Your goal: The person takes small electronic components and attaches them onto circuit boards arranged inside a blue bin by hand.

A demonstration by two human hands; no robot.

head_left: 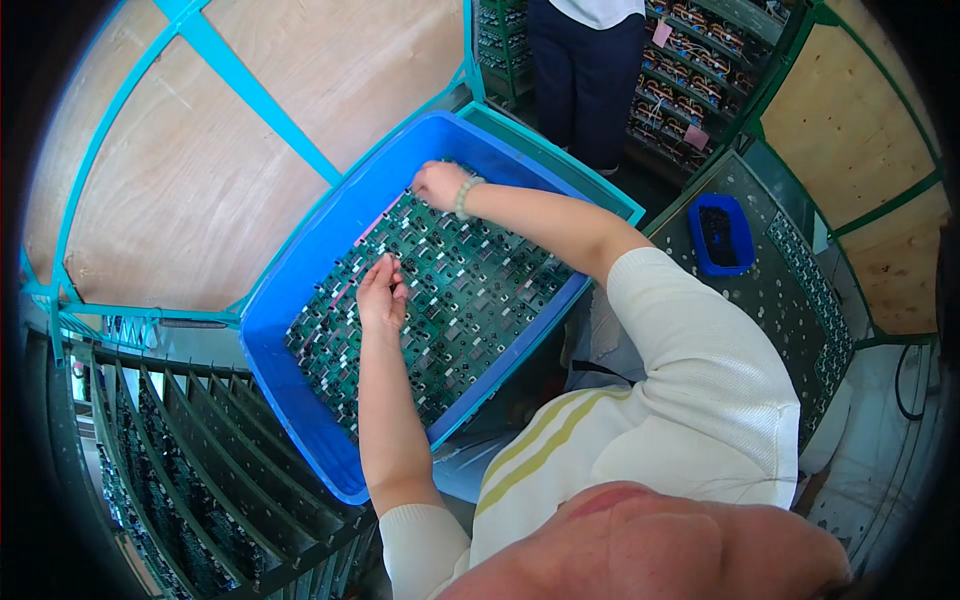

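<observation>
Both hands down in big blue bin (300, 300), packed w/ green circuit boards (450, 300) standing on edge in rows, prob. so edges stay easy to pinch. Left hand (381, 293) curled on a board top mid-bin; right hand (437, 183) pinching one at far end. Rows' long axis running near-left to far-right. Small blue tray (722, 235) off right.

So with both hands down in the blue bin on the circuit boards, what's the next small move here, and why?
Probably lift the top green circuit board out of the blue bin. The left hand rests on its near-left edge and the right hand pinches at the far edge, so both seem placed to raise it level. Whether either grip is closed is unclear.
</observation>
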